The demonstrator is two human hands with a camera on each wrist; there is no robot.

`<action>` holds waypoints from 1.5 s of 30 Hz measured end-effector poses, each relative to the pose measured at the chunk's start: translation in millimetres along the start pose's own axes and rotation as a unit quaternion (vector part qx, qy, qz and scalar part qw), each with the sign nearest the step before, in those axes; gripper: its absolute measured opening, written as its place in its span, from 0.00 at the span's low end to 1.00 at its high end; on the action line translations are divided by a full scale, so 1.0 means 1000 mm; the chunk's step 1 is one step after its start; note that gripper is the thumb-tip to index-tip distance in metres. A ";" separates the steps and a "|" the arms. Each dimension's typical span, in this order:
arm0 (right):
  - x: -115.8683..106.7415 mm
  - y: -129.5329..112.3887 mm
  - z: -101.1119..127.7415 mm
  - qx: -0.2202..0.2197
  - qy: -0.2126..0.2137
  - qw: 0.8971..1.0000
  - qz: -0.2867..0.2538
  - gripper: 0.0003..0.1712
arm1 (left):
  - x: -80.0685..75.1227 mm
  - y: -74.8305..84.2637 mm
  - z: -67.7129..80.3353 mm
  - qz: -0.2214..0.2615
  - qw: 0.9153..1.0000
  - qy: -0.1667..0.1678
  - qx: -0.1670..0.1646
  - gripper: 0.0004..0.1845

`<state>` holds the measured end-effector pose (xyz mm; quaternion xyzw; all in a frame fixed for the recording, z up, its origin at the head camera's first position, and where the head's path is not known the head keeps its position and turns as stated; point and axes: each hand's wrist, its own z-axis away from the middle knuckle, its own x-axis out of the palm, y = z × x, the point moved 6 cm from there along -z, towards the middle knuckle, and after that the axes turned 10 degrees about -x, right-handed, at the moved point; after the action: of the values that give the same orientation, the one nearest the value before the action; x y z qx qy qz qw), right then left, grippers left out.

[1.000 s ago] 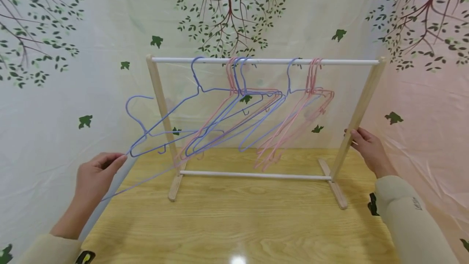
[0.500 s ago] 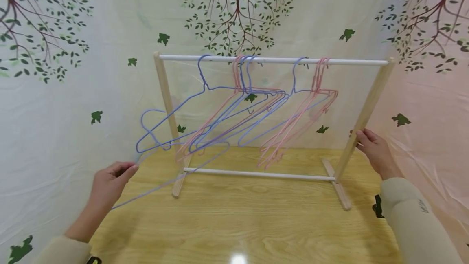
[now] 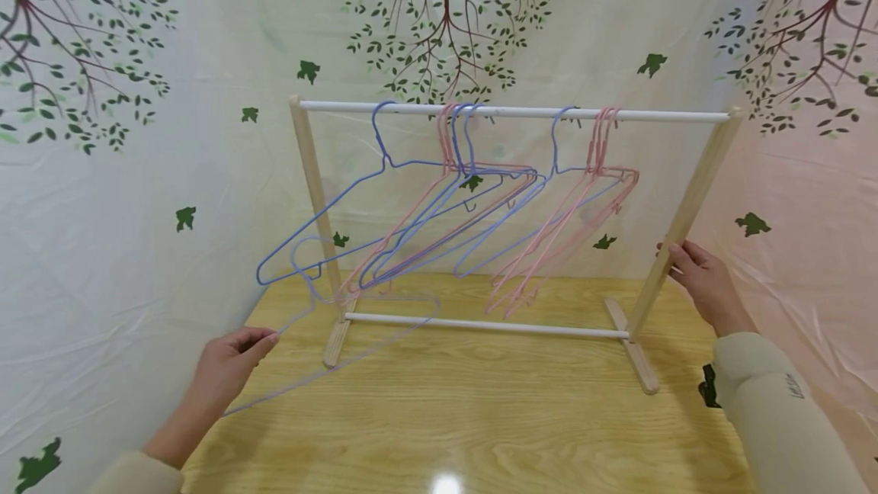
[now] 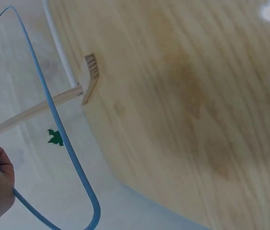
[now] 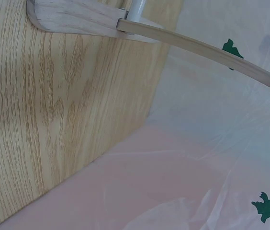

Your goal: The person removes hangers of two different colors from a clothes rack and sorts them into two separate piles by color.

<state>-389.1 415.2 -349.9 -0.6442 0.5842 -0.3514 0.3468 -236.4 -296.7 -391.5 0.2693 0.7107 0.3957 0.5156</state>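
Note:
My left hand (image 3: 222,368) pinches a light blue clothes hanger (image 3: 313,292) by one shoulder, in front of the rack's left post; its hook points up and is off the rail. In the left wrist view the same blue hanger (image 4: 61,127) loops past the fingers. My right hand (image 3: 709,288) grips the right wooden post (image 3: 690,212) of a small clothes rack, thumb at the front, other fingers partly hidden behind it. On the rack's white rail (image 3: 521,110) hang a dark blue hanger (image 3: 379,142) at left, a mixed blue and pink group mid-rail, and blue and pink ones further right.
The rack's wooden feet (image 3: 641,368) stand on a wood-grain table (image 3: 439,418), joined by a lower white bar (image 3: 480,325). Behind and at both sides hangs a pale backdrop sheet (image 3: 206,97) printed with branches and leaves.
The left hand has moved down and right with the light blue hanger, whose hook is now lower. The right hand keeps its grip on the post. The head view has shifted slightly.

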 end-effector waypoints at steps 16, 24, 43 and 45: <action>0.001 -0.001 0.000 0.002 0.004 1.000 -0.004 0.11 | 0.056 -0.043 0.012 0.003 0.991 -0.083 -0.101 0.14; 0.002 -0.001 0.002 0.011 0.006 1.000 0.002 0.17 | 0.074 -0.054 0.018 -0.013 0.990 -0.090 -0.109 0.11; 0.000 0.001 0.002 0.037 0.007 0.999 0.032 0.35 | 0.088 -0.062 0.019 -0.097 0.989 -0.085 -0.077 0.06; 0.000 0.001 0.001 0.038 0.008 0.999 0.033 0.35 | 0.089 -0.061 0.019 -0.097 0.989 -0.089 -0.073 0.05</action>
<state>-388.5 414.8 -351.7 -0.6081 0.5941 -0.3666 0.3779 -245.3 -254.3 -491.9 0.1950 0.6542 0.3686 0.6310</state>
